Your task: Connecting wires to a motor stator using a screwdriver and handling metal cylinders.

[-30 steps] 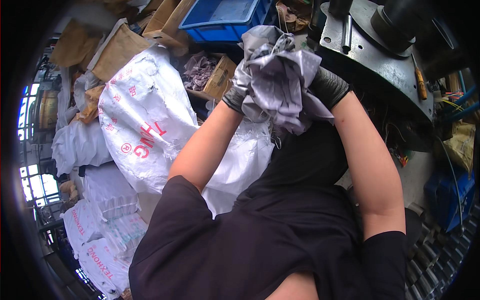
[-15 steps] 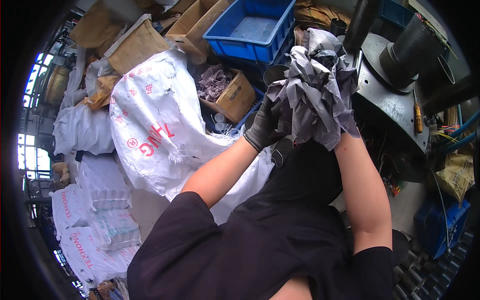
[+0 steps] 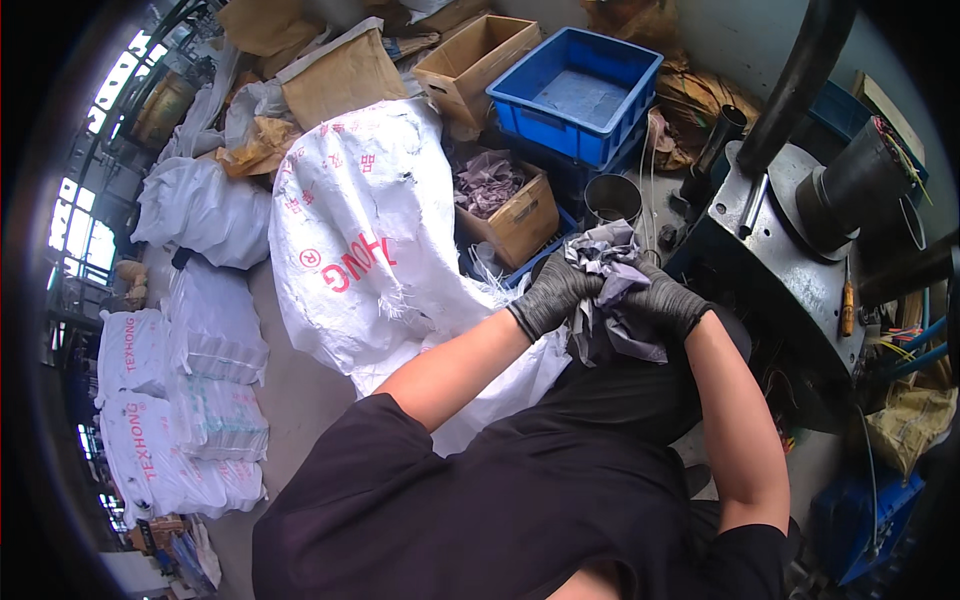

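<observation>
A bundle of crumpled grey paper (image 3: 610, 262) is squeezed between my two hands above my lap. My left hand (image 3: 560, 292), in a dark grey glove, is closed on its left side. From the right, my right hand (image 3: 668, 302) grips the same bundle, gloved alike. Creased edges stick out above the fingers, and a loose flap hangs below them. Just beyond the bundle stands a round metal container (image 3: 612, 198). A wooden box (image 3: 518, 212) with more crumpled grey paper (image 3: 487, 183) in it sits to the left of that container.
A large white woven sack (image 3: 350, 220) fills the left side near my arm. Farther back are a blue plastic crate (image 3: 575, 85) and a wooden crate (image 3: 470, 70). At right stands a metal machine table (image 3: 790, 260) with a screwdriver (image 3: 847, 305) on it. White packages (image 3: 215, 400) are stacked far left.
The paper bundle has been pressed from a large, loose spread into a smaller wad and lowered toward my lap. My right hand, hidden behind the paper before, now shows. The view has shifted.
</observation>
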Action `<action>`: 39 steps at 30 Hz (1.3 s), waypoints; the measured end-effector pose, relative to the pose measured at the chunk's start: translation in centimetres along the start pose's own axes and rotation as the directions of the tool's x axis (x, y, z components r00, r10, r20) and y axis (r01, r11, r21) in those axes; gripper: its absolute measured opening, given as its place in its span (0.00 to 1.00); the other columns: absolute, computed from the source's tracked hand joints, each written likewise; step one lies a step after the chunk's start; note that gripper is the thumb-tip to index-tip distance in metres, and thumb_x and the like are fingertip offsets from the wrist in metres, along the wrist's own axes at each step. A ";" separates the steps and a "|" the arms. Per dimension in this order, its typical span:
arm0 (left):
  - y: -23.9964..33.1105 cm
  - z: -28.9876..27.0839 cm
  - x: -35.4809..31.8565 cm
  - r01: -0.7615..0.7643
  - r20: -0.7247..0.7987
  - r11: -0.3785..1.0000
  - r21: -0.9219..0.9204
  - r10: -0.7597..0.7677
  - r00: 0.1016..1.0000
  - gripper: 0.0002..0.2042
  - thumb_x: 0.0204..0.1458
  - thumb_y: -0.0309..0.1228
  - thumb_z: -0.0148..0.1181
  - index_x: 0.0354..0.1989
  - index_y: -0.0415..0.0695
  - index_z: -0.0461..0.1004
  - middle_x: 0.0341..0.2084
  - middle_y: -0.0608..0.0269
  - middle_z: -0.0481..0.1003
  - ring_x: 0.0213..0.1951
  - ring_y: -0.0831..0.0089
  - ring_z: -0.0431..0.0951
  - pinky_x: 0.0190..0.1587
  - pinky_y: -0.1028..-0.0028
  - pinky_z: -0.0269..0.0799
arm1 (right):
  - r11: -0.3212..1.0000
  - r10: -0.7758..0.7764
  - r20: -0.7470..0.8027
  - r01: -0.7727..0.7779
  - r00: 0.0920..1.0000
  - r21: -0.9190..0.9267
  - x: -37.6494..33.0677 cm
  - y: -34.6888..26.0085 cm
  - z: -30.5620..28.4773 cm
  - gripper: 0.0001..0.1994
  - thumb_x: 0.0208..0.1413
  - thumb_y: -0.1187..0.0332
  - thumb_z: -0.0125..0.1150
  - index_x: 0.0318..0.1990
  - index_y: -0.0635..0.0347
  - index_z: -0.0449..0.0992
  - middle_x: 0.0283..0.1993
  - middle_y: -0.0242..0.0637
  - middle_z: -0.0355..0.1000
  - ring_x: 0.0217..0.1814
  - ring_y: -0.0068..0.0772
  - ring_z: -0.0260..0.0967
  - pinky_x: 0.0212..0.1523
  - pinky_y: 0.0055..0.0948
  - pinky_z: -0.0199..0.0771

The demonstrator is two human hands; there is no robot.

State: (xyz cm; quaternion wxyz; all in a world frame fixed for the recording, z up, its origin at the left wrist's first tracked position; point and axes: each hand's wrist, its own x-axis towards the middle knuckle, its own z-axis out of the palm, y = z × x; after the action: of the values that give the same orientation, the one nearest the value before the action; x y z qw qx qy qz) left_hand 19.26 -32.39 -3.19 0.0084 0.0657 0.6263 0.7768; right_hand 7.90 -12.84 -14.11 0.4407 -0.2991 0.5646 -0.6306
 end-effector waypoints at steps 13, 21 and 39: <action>6.0 -10.4 -18.2 0.474 0.123 0.711 -0.520 -0.487 0.865 0.38 0.47 0.36 0.74 0.68 0.36 0.68 0.60 0.54 0.75 0.59 0.66 0.75 0.64 0.68 0.70 | 0.891 0.178 -0.279 -0.275 0.944 -0.362 3.5 -12.5 8.2 0.17 0.54 0.64 0.68 0.49 0.60 0.79 0.37 0.35 0.78 0.38 0.27 0.76 0.40 0.31 0.77; 2.4 -18.7 -24.2 0.506 0.005 0.840 -0.194 -0.515 0.857 0.36 0.48 0.34 0.73 0.67 0.36 0.68 0.58 0.56 0.76 0.57 0.67 0.76 0.64 0.69 0.70 | 0.621 0.165 -0.099 -0.182 0.981 -0.763 11.6 -12.6 16.9 0.31 0.53 0.70 0.66 0.66 0.63 0.71 0.46 0.52 0.81 0.41 0.37 0.81 0.42 0.34 0.82; 5.7 -25.1 -16.4 0.358 -0.101 0.905 -0.229 -0.388 0.916 0.33 0.47 0.28 0.73 0.64 0.36 0.71 0.55 0.57 0.79 0.53 0.69 0.80 0.61 0.67 0.75 | 0.600 -0.234 -0.226 -0.043 0.946 -0.799 18.2 -11.0 19.0 0.24 0.61 0.48 0.63 0.49 0.62 0.80 0.44 0.54 0.81 0.49 0.54 0.80 0.52 0.47 0.77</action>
State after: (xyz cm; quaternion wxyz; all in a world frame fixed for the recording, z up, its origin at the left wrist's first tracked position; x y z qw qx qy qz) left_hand 33.06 -59.61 -4.30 0.1185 -0.1130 0.5424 0.8240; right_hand 14.21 -37.92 -2.12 0.1333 -0.3918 0.8295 -0.3750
